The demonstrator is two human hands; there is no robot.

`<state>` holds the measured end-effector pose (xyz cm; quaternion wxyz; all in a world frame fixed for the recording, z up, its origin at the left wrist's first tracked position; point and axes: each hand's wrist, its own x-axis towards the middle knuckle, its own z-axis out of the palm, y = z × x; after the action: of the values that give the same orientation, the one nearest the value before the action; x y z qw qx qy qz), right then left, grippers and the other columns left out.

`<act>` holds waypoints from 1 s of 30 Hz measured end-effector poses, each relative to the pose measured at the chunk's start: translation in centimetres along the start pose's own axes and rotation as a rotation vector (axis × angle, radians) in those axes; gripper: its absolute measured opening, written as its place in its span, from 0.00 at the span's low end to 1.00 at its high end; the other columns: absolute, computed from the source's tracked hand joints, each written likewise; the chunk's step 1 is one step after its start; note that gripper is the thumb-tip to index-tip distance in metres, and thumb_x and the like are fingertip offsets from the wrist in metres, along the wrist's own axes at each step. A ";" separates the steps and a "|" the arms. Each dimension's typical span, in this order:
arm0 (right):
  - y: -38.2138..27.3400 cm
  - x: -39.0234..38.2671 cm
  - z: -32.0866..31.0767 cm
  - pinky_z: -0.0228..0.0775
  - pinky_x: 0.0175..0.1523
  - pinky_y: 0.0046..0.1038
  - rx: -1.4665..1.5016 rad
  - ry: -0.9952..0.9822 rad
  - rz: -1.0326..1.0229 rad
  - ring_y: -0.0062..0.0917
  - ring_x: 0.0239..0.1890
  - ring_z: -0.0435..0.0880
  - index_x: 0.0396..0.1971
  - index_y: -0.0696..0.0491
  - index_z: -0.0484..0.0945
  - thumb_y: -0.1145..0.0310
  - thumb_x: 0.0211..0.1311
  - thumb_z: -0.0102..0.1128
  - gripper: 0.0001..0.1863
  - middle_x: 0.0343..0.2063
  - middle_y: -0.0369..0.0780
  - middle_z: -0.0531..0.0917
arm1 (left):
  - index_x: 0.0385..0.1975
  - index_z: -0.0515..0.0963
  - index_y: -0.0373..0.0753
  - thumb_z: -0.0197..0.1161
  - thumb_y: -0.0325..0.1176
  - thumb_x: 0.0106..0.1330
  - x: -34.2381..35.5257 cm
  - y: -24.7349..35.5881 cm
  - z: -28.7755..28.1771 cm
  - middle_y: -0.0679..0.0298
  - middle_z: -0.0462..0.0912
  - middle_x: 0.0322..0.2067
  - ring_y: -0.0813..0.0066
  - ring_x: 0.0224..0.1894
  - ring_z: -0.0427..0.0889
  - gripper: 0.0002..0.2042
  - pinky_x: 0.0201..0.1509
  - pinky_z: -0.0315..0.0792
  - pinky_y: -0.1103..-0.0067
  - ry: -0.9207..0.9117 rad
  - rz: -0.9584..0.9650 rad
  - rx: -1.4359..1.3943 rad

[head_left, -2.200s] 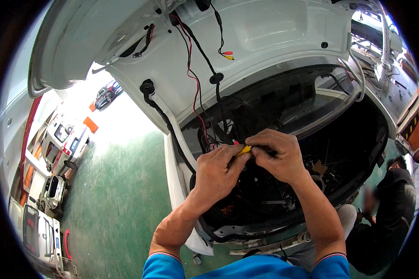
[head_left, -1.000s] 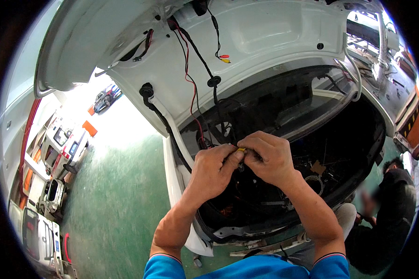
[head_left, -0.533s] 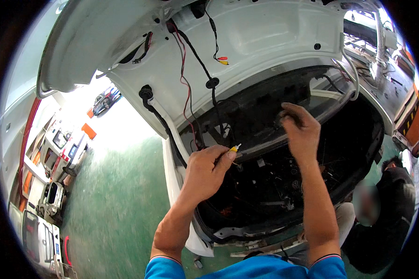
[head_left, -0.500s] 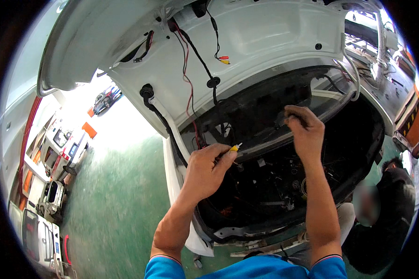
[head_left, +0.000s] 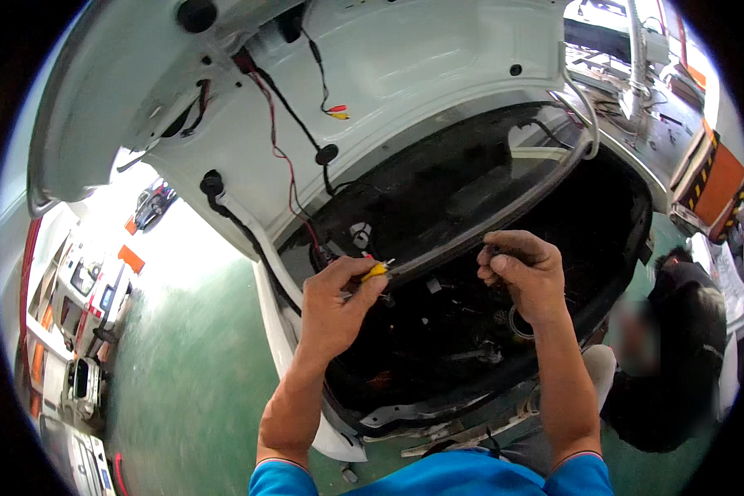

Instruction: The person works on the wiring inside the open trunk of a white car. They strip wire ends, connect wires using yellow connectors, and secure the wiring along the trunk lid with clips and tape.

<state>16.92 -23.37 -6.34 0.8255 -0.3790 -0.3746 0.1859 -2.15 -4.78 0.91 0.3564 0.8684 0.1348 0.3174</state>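
One view recorded: a wide fisheye camera, left of a pair worn on my head, upright, facing downward and forward across the trunk's near edge (head_left: 393, 413). My left hand (head_left: 335, 307) and right hand (head_left: 527, 274) lie near the lens, mid-frame; the raised lid (head_left: 422, 50) spans most of the top.

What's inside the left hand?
The left hand pinches a yellow plug, with its shiny tip poking out. The plug's back end, and anything deeper in the palm, can't be seen because the hand itself covers them.
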 end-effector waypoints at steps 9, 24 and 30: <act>-4.0 -4.9 -4.2 0.78 0.36 0.23 -0.553 0.187 -0.090 0.23 0.30 0.84 0.38 0.61 0.83 0.73 0.56 0.67 0.11 0.30 0.40 0.84 | 0.38 0.81 0.31 0.69 0.30 0.61 1.0 -1.9 0.9 0.59 0.83 0.33 0.72 0.36 0.82 0.11 0.42 0.75 0.78 0.031 0.152 0.155; 10.4 -60.8 -36.3 0.68 0.47 0.38 -1.504 0.486 1.293 0.40 0.40 0.76 0.45 0.61 0.79 0.59 0.64 0.56 0.20 0.38 0.50 0.79 | 0.48 0.80 0.37 0.66 0.33 0.63 3.7 -7.0 2.0 0.54 0.83 0.40 0.57 0.44 0.84 0.15 0.47 0.77 0.67 0.038 0.137 0.422; 6.9 -51.9 -27.1 0.71 0.51 0.42 -1.467 0.479 1.399 0.45 0.45 0.79 0.42 0.63 0.79 0.57 0.63 0.56 0.22 0.41 0.54 0.81 | 0.48 0.79 0.37 0.64 0.33 0.64 4.3 -7.1 1.8 0.54 0.82 0.40 0.53 0.43 0.82 0.14 0.45 0.76 0.66 0.040 0.193 0.572</act>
<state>3.55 -62.78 -48.10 0.1530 -0.9473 0.0813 0.2696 2.20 1.27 -3.08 0.0628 0.9359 0.1427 0.3157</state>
